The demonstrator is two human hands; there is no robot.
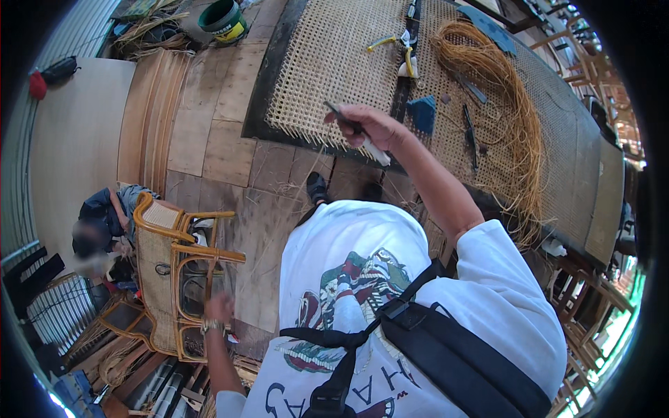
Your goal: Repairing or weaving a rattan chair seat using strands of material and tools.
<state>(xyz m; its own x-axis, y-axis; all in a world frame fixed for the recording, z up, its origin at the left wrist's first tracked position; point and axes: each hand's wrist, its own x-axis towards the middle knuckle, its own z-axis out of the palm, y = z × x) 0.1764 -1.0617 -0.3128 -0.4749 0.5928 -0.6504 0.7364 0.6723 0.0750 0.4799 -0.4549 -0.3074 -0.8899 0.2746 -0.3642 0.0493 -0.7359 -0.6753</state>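
Observation:
My right hand (375, 127) is closed around a slim dark tool (334, 109) with a white lower end; its exact kind is unclear. The hand hovers by the near edge of a woven cane panel (327, 66), where loose strand ends stick out. My left hand (220, 308), blurred by motion, hangs low on the left beside a rattan armchair (162, 258); its fingers cannot be made out. On the panel lie yellow-handled pliers (382, 44), a blue cloth scrap (421, 113), a dark narrow tool (470, 132) and a long bundle of cane strands (524, 132).
Another person (104, 212) sits behind the armchair on the left. A green bucket (221, 29) stands on the wooden floor (226, 150) at the far left. Wooden frames (589, 292) are stacked at the right. Stray strands litter the floor near my shoe (316, 187).

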